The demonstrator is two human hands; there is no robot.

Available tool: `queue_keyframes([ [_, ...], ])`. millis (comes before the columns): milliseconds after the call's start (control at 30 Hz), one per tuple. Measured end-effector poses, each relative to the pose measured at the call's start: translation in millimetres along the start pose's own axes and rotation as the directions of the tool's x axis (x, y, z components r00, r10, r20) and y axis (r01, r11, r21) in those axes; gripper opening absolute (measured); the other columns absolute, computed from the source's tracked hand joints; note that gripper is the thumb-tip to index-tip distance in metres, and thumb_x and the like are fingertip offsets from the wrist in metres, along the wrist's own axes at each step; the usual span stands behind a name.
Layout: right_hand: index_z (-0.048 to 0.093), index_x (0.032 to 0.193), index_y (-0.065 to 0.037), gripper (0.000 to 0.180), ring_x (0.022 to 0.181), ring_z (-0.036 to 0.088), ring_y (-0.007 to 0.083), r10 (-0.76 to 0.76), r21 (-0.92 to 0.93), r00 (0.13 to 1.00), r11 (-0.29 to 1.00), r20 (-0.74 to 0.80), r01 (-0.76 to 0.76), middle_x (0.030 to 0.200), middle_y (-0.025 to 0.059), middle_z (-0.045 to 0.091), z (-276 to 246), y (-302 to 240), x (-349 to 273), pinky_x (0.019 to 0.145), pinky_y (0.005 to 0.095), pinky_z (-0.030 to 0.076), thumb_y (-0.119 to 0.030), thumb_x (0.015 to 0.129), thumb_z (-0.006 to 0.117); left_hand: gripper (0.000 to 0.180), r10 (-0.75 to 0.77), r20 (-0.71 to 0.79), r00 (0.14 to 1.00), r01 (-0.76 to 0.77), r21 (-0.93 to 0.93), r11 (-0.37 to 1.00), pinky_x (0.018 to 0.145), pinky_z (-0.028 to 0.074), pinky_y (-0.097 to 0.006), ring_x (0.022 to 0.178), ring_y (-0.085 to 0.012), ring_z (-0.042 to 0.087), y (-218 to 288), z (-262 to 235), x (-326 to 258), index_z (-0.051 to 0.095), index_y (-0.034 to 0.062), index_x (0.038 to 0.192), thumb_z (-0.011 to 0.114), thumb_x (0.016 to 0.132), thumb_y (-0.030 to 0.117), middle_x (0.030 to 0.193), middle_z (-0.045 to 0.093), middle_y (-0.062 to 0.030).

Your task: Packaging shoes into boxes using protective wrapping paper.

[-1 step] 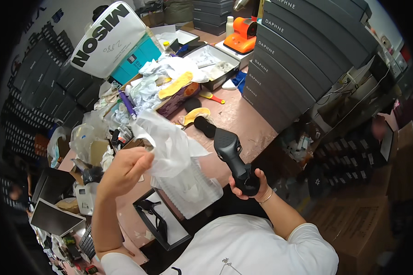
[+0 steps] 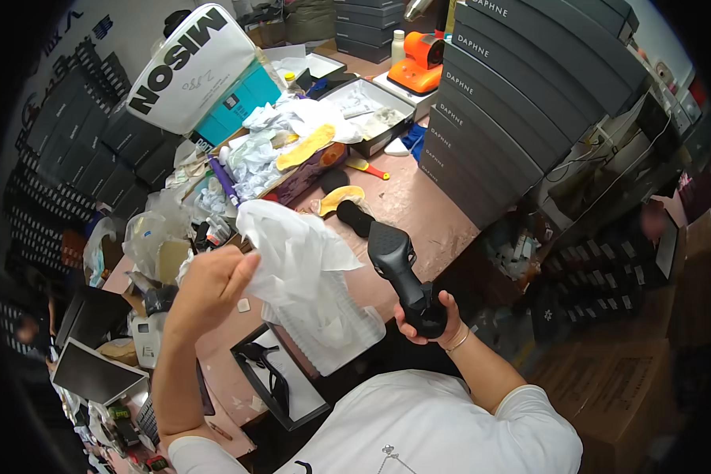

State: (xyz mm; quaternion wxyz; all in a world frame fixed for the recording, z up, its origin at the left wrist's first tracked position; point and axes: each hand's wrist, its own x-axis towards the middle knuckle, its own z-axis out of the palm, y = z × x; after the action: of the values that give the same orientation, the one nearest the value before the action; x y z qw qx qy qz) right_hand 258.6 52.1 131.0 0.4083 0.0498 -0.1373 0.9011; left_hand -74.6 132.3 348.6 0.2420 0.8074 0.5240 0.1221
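Observation:
My left hand [image 2: 218, 278] is closed in a pinch on the upper edge of a thin white plastic bag [image 2: 288, 245], which hangs crumpled beside it. Below the bag stands a translucent plastic bin [image 2: 336, 347] holding more of the white film. In my right hand [image 2: 434, 320] is a black high-heeled shoe [image 2: 407, 276], gripped at its heel end, with the sole partly turned toward me and the toe pointing away. Left of the bin, a black shoe [image 2: 275, 387] lies in an open shoe box [image 2: 300, 419] lined with white.
A tall stack of dark shoe boxes [image 2: 498, 95] rises at the right. Behind, a carton of crumpled paper [image 2: 268, 142], a red-and-yellow tool [image 2: 367, 168], a black insole-shaped piece [image 2: 354, 217] and an orange machine [image 2: 416, 65] sit on the pink table [image 2: 442, 225]. A monitor [image 2: 99, 379] stands left.
My left hand has shifted slightly left and up, and the plastic bag's top edge has folded over and moved a little. My right hand and the shoe stay in place.

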Motion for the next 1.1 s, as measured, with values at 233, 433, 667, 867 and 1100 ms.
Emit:
queue_keyframes([
  [233, 0.031, 0.136, 0.003, 0.083, 0.084, 0.061, 0.0275, 0.117, -0.158, 0.991, 0.979, -0.066, -0.126, 0.117, 0.0226, 0.052, 39.5, 32.3, 5.9, 0.051, 0.0307, 0.052, -0.048, 0.081, 0.067, 0.015, 0.074, -0.316, 0.946, 0.043, 0.348, 0.937, 0.066, 0.046, -0.042, 0.079, -0.0317, 0.059, -26.4, 40.5, -45.8, 0.054, 0.0033, 0.084, 0.065, 0.076, 0.008, 0.087, 0.055, -0.0119],
  [433, 0.011, 0.147, 0.002, 0.095, 0.103, 0.060, 0.0285, 0.342, -0.540, 0.936, 0.774, -0.082, -0.330, 0.122, 0.0212, 0.053, 98.1, 44.8, -8.8, 0.079, 0.0353, 0.052, -0.028, 0.078, 0.069, 0.042, 0.120, -0.347, 0.930, -0.145, -0.047, 0.988, 0.078, 0.049, -0.042, 0.091, -0.0364, 0.059, -50.3, 138.7, -52.9, 0.052, 0.0029, 0.117, 0.059, 0.075, -0.001, 0.114, 0.052, -0.0155],
  [667, 0.048, 0.122, -0.002, 0.043, 0.060, 0.057, 0.0110, 0.286, -0.597, 0.797, 0.541, -0.533, -0.593, 0.099, 0.0074, 0.060, 59.3, 75.4, 32.0, 0.046, 0.0227, 0.044, -0.030, 0.090, 0.059, 0.053, 0.362, -0.262, 0.895, -0.364, 0.041, 0.930, 0.073, 0.053, -0.035, 0.089, -0.0288, 0.063, 5.3, 149.5, -129.0, 0.055, 0.0022, 0.122, 0.059, 0.070, -0.005, 0.120, 0.057, -0.0115],
  [867, 0.043, 0.135, -0.004, 0.051, 0.118, 0.048, 0.0207, -0.165, -0.665, 0.877, 0.717, -0.452, -0.208, 0.130, 0.0103, 0.049, 11.6, 128.9, 31.3, 0.100, 0.0335, 0.041, -0.019, 0.089, 0.060, 0.050, 0.466, -0.307, 0.830, -0.541, -0.242, 0.805, 0.078, 0.054, -0.031, 0.096, -0.0270, 0.064, 58.6, 190.3, -135.0, 0.057, 0.0016, 0.121, 0.059, 0.072, -0.007, 0.120, 0.059, -0.0128],
  [1100, 0.035, 0.141, -0.001, 0.067, 0.130, 0.040, 0.0285, -0.516, -0.896, 0.827, -0.225, -0.223, -0.382, 0.137, 0.0167, 0.045, 24.6, 110.1, 48.9, 0.109, 0.0392, 0.029, -0.028, 0.087, 0.064, 0.048, 0.449, -0.014, 0.894, -0.294, -0.774, 0.561, 0.078, 0.051, -0.031, 0.096, -0.0259, 0.061, 73.6, 226.6, -116.1, 0.053, 0.0044, 0.124, 0.055, 0.077, -0.005, 0.126, 0.051, -0.0130],
])
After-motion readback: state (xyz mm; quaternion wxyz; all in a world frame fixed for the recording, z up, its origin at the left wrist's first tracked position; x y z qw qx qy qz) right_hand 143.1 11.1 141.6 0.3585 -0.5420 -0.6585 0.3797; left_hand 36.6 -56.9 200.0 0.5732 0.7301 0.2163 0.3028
